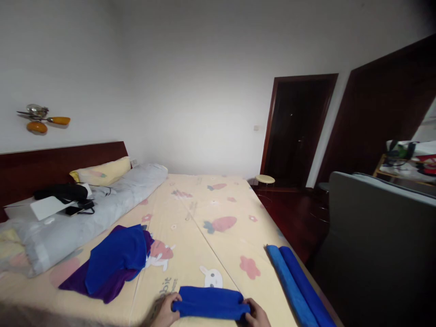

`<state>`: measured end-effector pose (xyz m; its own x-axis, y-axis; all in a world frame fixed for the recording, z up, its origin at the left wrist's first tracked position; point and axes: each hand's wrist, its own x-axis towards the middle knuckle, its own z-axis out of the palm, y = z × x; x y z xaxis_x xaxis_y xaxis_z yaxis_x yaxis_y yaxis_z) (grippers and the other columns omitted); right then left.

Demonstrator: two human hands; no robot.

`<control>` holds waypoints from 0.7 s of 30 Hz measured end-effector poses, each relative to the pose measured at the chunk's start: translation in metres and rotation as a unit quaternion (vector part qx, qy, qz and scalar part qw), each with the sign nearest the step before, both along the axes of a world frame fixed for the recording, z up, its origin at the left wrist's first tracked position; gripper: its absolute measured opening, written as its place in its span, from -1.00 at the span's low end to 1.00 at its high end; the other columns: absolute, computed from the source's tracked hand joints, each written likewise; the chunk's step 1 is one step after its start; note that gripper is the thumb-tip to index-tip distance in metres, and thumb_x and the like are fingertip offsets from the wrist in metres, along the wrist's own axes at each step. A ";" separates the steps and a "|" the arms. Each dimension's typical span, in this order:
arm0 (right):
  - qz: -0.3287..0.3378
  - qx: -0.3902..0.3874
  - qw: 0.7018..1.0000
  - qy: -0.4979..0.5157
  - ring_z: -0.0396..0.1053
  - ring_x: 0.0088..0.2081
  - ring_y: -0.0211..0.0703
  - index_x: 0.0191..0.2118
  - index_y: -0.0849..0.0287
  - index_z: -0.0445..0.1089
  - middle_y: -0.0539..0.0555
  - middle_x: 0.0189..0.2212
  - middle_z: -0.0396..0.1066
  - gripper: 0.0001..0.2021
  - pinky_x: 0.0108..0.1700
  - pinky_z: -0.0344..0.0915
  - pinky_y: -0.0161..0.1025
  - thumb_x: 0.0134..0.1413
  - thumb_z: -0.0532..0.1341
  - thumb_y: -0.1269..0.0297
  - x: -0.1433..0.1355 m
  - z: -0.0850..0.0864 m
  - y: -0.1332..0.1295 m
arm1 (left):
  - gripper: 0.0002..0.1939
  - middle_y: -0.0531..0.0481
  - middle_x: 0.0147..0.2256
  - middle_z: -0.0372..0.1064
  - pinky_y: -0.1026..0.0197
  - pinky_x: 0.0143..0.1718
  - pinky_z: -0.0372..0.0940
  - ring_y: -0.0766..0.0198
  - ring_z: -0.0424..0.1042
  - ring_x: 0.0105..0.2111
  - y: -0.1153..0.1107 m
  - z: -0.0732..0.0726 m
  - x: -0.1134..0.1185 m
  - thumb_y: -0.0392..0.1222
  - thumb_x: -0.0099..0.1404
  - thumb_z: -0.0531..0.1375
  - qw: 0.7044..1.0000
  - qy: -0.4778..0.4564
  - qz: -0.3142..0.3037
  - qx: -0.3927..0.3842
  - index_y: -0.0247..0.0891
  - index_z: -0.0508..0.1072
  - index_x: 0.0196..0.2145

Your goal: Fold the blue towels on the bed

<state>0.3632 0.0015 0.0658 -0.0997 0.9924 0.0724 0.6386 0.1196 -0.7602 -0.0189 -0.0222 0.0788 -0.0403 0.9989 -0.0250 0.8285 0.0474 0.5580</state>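
Observation:
A folded blue towel [211, 303] lies across the near edge of the bed [204, 213], which has a yellow cartoon-print sheet. My left hand [165, 311] grips the towel's left end and my right hand [256, 313] grips its right end. Two rolled blue towels [296, 284] lie side by side along the bed's right edge. To the left, a loose pile of blue cloth [116, 256] sits on top of purple cloth [102, 290].
A grey duvet [85, 213] and a yellow pillow [102, 171] lie along the dark headboard, with black items and a white sheet on top. A small round stool [265, 179] stands by the dark doorway [296, 129]. A grey sofa back [378, 245] fills the right.

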 end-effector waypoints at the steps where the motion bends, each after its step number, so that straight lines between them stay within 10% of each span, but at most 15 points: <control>1: -0.007 0.002 1.000 -0.009 0.45 -0.36 -0.12 -0.22 0.06 0.44 -0.01 -0.47 0.51 -0.67 -0.25 0.34 -0.20 -0.01 -0.01 0.19 0.000 -0.001 0.005 | -0.57 0.16 -0.16 0.53 0.30 -0.07 0.31 0.28 0.46 -0.10 0.006 -0.001 0.000 -0.36 -0.02 0.09 1.000 -0.019 0.010 0.000 -0.07 0.49 -0.19; 7: -0.096 0.159 0.963 -0.195 0.48 -0.14 0.06 -0.08 0.03 0.44 0.19 -0.15 0.54 -0.63 -0.16 0.37 -0.06 0.13 0.01 0.05 -0.004 -0.035 0.032 | -0.47 -0.05 0.11 0.40 0.00 0.14 0.24 0.08 0.32 0.14 0.027 -0.015 0.022 -0.25 0.23 -0.05 0.984 0.128 0.095 0.079 -0.13 0.33 0.15; 15: 0.105 0.222 0.936 -0.254 0.17 0.25 -0.01 0.31 -0.13 -0.16 -0.02 0.29 0.04 -0.32 0.15 0.29 -0.05 0.07 0.07 0.26 -0.080 -0.059 0.034 | -0.06 0.19 0.34 -0.27 -0.05 0.36 -0.07 0.13 -0.12 0.35 0.032 -0.034 0.104 -0.38 -0.02 0.01 0.974 0.167 -0.147 0.046 -0.06 -0.17 0.32; 21: 0.148 0.231 0.924 -0.267 0.27 0.18 0.01 0.27 -0.23 -0.21 -0.04 0.24 0.10 -0.31 0.09 0.35 -0.05 0.08 0.12 0.04 -0.071 -0.072 0.040 | -0.15 0.20 0.34 -0.27 -0.04 0.32 -0.02 0.08 -0.06 0.33 0.031 -0.031 0.077 -0.24 0.16 0.06 0.965 0.175 -0.187 0.050 0.05 -0.29 0.30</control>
